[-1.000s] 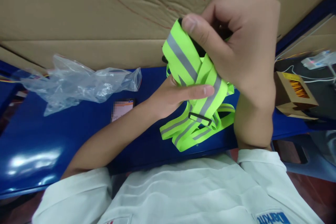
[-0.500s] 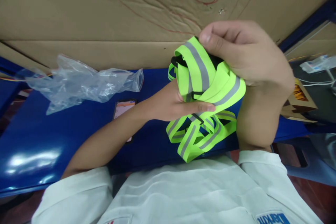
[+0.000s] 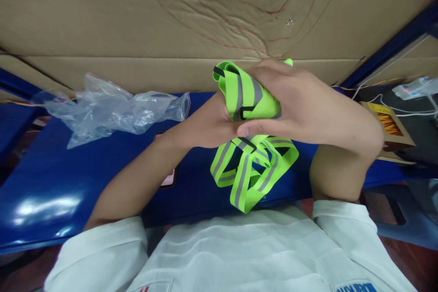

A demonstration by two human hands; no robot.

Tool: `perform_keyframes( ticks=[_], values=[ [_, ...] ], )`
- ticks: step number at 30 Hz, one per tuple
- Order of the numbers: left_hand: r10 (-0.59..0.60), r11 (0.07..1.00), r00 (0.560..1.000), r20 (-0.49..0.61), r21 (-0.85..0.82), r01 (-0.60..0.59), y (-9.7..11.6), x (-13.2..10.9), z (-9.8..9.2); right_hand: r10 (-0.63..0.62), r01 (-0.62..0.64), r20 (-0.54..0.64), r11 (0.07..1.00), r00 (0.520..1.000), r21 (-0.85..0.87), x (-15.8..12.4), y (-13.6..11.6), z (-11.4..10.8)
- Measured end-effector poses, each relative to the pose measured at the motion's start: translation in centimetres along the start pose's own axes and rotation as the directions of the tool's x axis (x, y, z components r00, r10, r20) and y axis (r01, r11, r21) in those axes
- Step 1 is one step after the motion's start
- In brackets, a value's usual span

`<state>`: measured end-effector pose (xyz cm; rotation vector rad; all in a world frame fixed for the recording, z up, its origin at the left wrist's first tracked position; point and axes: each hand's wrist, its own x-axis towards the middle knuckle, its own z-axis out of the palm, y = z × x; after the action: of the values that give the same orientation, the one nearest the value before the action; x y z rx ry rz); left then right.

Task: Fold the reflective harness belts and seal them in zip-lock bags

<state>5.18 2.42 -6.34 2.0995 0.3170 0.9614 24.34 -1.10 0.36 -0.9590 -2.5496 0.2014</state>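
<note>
A neon-yellow reflective strap (image 3: 249,93) with grey stripes and black buckles is bunched between my hands. My left hand (image 3: 214,123) grips the bundle from the left and below; most of its fingers are hidden behind the strap. Across the bundle's right side wraps my right hand (image 3: 290,100), its thumb pressed along the lower edge over my left hand's thumb. Loose loops of the same strap (image 3: 253,173) hang under the hands, down to the blue tabletop near my shirt. A bit of neon yellow also shows above my right hand's knuckles.
On the blue table (image 3: 44,178) a crumpled clear plastic bag (image 3: 119,112) lies at the left. A phone (image 3: 169,178) sits partly under my left forearm. Cardboard (image 3: 102,18) stands behind, with red wires. An open brown box (image 3: 393,127) and white cables (image 3: 404,112) are at the right.
My right hand has come down from the bundle's top right corner and closed around its right side. The bundle is more compact. The loose loops hang much as before.
</note>
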Motion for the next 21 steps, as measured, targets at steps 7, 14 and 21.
perform_keyframes(
  ticks=[7,14,21],
  values=[
    [-0.289,0.953,0.956,-0.047,-0.107,0.282,-0.7,0.0,0.6,0.073,-0.071,0.041,0.997,0.997,-0.042,1.0,1.2,0.5],
    [-0.347,0.918,0.929,-0.127,-0.247,0.309,-0.7,0.2,0.7,0.135,-0.136,0.031,0.99,0.99,0.048,1.7,2.1,1.3],
    [-0.458,0.817,0.889,-0.003,-0.396,0.419,-0.4,0.7,0.3,0.2,-0.191,-0.053,0.971,0.978,0.144,1.7,1.4,1.0]
  ],
)
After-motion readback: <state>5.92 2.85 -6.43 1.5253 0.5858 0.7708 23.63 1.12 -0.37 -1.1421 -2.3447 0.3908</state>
